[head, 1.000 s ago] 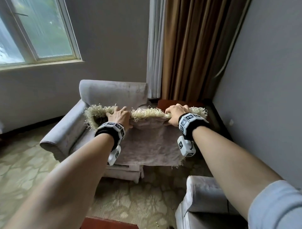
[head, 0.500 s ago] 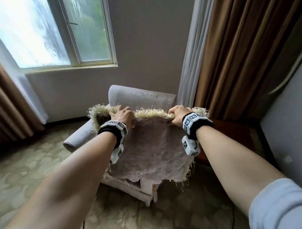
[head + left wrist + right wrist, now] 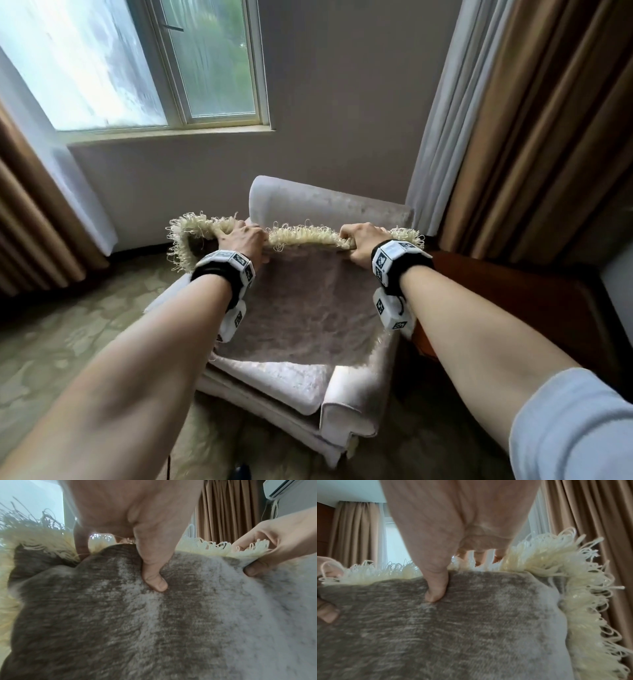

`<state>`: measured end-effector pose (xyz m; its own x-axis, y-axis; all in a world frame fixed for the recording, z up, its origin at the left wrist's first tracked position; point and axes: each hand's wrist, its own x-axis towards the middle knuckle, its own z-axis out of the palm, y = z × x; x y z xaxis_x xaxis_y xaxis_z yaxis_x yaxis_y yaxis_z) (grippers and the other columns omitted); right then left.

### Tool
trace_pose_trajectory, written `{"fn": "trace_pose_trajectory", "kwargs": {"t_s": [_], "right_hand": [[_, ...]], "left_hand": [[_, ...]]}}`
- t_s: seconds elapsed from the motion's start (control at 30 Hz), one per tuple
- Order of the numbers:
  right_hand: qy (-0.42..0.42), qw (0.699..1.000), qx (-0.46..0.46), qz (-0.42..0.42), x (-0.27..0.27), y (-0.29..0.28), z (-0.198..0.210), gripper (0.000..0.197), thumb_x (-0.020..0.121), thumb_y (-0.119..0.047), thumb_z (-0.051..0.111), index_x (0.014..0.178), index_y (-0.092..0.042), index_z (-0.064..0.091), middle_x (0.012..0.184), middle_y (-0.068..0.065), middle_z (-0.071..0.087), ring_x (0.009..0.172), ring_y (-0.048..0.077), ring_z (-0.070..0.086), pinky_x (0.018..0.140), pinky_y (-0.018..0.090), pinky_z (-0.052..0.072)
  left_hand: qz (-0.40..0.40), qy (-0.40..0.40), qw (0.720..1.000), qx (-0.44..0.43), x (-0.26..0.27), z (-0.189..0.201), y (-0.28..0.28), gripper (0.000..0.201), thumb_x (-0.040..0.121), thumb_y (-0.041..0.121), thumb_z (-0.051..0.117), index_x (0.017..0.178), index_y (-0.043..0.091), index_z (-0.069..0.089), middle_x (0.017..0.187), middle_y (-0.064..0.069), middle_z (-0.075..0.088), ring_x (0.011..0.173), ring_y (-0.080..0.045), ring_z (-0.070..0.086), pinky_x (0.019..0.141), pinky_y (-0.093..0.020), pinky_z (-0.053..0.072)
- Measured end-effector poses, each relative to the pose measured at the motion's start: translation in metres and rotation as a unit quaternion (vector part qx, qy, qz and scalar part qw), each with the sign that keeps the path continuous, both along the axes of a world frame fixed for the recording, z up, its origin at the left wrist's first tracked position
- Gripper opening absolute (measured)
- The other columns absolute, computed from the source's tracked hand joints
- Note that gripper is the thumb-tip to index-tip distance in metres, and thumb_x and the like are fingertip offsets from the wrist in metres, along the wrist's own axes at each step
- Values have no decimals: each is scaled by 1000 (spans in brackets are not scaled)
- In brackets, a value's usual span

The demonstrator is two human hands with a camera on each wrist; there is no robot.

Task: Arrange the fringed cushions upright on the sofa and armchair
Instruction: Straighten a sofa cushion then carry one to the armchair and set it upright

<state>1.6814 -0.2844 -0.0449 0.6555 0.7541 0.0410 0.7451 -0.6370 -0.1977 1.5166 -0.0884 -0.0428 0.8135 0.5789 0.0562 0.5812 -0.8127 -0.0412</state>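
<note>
Grey velvet cushion (image 3: 301, 308); cream looped fringe (image 3: 301, 234).

A window (image 3: 144, 65) with a pale frame sits in the grey wall (image 3: 342, 102), its sill just under the glass; blurred greenery shows through the pane. Brown curtains (image 3: 548, 120) hang at the right with a white sheer curtain (image 3: 435, 120) beside them, and another brown curtain (image 3: 30, 219) hangs at the left. Patterned carpet (image 3: 68, 342) covers the floor. A dark wooden piece of furniture (image 3: 534, 308) stands at the right. A wall air conditioner (image 3: 289, 488) shows in the left wrist view.
</note>
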Motion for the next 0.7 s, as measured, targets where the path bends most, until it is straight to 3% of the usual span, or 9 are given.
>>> {"fn": "trace_pose_trajectory", "kwargs": {"t_s": [0.07, 0.17, 0.47, 0.63, 0.7], "right_hand": [[9, 1000, 2, -16, 15, 37, -7, 39, 77, -22, 62, 112, -38, 57, 109, -2, 67, 104, 29, 64, 89, 33, 47], [20, 999, -11, -41, 34, 90, -16, 39, 80, -21, 62, 116, -36, 56, 114, 0, 66, 107, 29, 63, 90, 34, 45], [58, 989, -25, -134, 77, 197, -38, 39, 77, -17, 59, 111, -36, 54, 107, -3, 67, 103, 28, 63, 87, 33, 46], [69, 981, -41, -177, 126, 235, -49, 40, 78, -17, 62, 108, -31, 39, 97, 5, 62, 93, 35, 64, 73, 35, 42], [64, 981, -49, -175, 149, 250, -57, 44, 78, -20, 63, 117, -30, 44, 106, 9, 65, 100, 37, 64, 79, 38, 48]], "left_hand": [[-3, 11, 1000, -20, 20, -7, 40, 31, 72, 28, 77, 64, 23, 48, 96, 2, 61, 109, -22, 50, 100, -67, 24], [-24, 20, 999, -33, 47, -16, 99, 28, 71, 25, 77, 64, 21, 50, 89, 1, 62, 109, -23, 51, 101, -69, 21], [-119, 66, 990, -43, 131, -32, 231, 28, 72, 35, 78, 71, 26, 52, 107, 4, 60, 114, -25, 45, 96, -64, 31], [-133, 74, 987, -53, 191, -42, 271, 22, 74, 38, 78, 78, 27, 59, 110, 5, 57, 119, -25, 43, 97, -64, 31], [-130, 80, 987, -57, 213, -52, 285, 25, 74, 38, 78, 75, 26, 55, 110, 5, 57, 118, -25, 43, 96, -64, 31]]}}
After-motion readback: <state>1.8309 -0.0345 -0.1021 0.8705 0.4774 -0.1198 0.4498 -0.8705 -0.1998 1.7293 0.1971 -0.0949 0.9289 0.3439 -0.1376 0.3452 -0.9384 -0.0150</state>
